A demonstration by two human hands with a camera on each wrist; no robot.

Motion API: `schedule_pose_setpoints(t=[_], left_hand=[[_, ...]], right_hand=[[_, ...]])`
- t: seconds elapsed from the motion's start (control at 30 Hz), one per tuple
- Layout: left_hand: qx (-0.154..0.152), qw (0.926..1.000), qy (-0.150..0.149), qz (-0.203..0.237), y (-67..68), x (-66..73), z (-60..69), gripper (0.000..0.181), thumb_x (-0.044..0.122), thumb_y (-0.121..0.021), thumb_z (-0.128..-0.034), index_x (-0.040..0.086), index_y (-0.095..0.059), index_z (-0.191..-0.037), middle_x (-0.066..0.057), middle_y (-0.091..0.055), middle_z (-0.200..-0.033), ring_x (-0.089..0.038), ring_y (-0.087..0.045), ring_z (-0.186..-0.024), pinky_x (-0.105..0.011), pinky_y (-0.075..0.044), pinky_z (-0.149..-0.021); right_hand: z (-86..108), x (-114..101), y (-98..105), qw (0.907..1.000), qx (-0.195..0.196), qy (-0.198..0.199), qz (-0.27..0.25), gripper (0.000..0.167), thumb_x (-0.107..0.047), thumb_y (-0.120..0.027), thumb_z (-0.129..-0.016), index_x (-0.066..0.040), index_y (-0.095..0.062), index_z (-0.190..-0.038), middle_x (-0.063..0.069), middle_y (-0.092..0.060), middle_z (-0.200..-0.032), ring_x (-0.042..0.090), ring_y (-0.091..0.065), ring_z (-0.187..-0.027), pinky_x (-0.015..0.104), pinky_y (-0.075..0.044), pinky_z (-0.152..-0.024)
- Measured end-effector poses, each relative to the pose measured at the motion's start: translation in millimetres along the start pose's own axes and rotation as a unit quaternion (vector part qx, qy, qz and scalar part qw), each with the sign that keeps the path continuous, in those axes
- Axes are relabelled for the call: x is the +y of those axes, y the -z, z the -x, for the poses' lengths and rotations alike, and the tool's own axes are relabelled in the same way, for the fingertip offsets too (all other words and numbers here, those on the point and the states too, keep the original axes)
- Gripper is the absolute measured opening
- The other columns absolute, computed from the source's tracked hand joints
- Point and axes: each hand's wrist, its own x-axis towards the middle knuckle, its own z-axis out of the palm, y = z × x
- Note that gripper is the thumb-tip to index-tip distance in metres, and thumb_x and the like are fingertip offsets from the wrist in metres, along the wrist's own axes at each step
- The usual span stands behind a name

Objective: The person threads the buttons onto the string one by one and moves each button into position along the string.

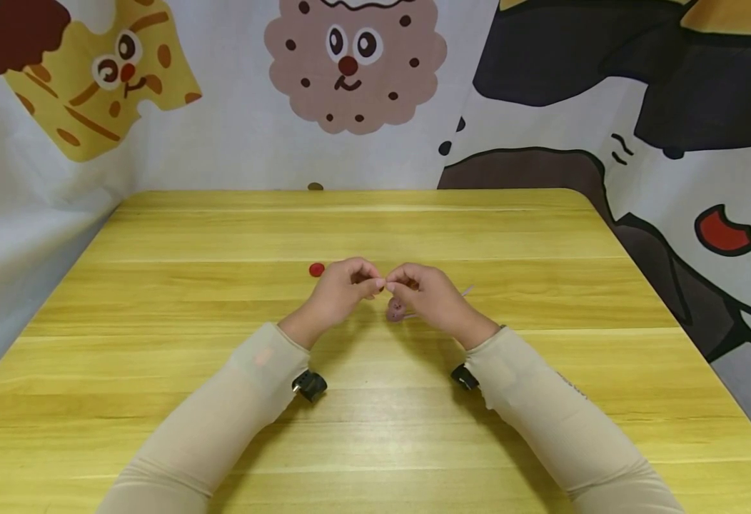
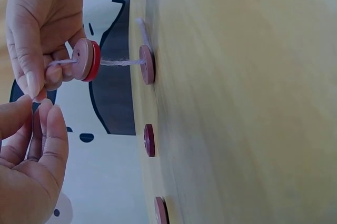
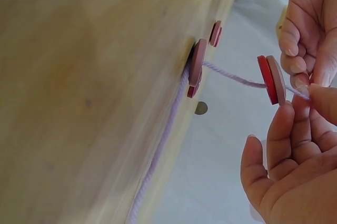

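Note:
In the head view, my left hand point(image 1: 342, 289) and right hand point(image 1: 436, 296) meet fingertip to fingertip above the table. My right hand point(image 2: 45, 24) pinches a pale purple cord point(image 2: 118, 62) that passes through a pink disc point(image 2: 81, 60) and a red disc point(image 2: 95, 62) pressed face to face. Those discs hang beside its fingers. Lower on the cord, another pink disc point(image 3: 197, 62) is at the tabletop. Thumb and index finger of my left hand point(image 2: 31, 166) pinch at the cord's end, which the fingertips mostly hide.
A red disc point(image 1: 316, 270) lies on the table point(image 1: 363, 428), left of my hands. The left wrist view shows a dark red disc point(image 2: 149, 140) and a pink one point(image 2: 160, 211) on the tabletop. Behind the table hangs a printed cloth point(image 1: 221, 143).

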Motion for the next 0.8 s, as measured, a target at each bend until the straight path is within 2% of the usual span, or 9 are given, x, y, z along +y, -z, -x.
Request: schedule_pose_setpoints(t=[0.17, 0.37, 0.6, 0.8], left_hand=[[-0.001, 1.0000, 0.001, 0.007, 0.0, -0.6, -0.3, 0.010, 0.012, -0.060, -0.0960, 0.002, -0.063, -0.099, -0.010, -0.063, -0.089, -0.029, -0.062, -0.087, -0.045, -0.053, -0.082], [-0.001, 0.9999, -0.010, 0.010, 1.5, -3.4, 0.3, 0.011, 0.012, -0.059, -0.0968, 0.002, -0.062, -0.101, -0.012, -0.064, -0.093, -0.023, -0.062, -0.085, -0.044, -0.053, -0.082], [0.001, 0.9997, -0.006, 0.026, 2.6, -2.9, 2.2, 0.018, 0.011, -0.056, -0.0981, -0.005, -0.060, -0.105, -0.023, -0.064, -0.103, -0.035, -0.062, -0.095, -0.046, -0.052, -0.086], [0.019, 0.9993, 0.007, 0.031, 5.5, -5.5, 1.2, 0.018, 0.012, -0.055, -0.0991, -0.004, -0.060, -0.107, -0.022, -0.064, -0.101, -0.036, -0.063, -0.094, -0.046, -0.052, -0.086]], right_hand=[[-0.4, 0.0, 0.5, 0.9998, 0.004, 0.000, 0.020, 0.017, -0.016, -0.056, -0.099, -0.004, -0.065, -0.106, 0.009, -0.066, -0.084, 0.022, -0.066, -0.076, 0.042, -0.055, -0.072], [-1.1, -0.5, 0.8, 0.9998, 0.002, -0.009, 0.015, 0.019, -0.018, -0.055, -0.100, -0.003, -0.064, -0.107, 0.009, -0.064, -0.084, 0.022, -0.065, -0.076, 0.044, -0.054, -0.072], [-2.4, -2.5, 2.2, 0.9999, 0.006, -0.011, 0.002, 0.020, -0.017, -0.055, -0.100, 0.000, -0.063, -0.107, 0.011, -0.063, -0.083, 0.023, -0.065, -0.075, 0.046, -0.054, -0.074], [-1.6, -1.7, 3.5, 0.9996, 0.018, -0.018, 0.013, 0.020, -0.018, -0.056, -0.099, -0.001, -0.063, -0.107, 0.010, -0.062, -0.083, 0.021, -0.064, -0.074, 0.044, -0.054, -0.073]])
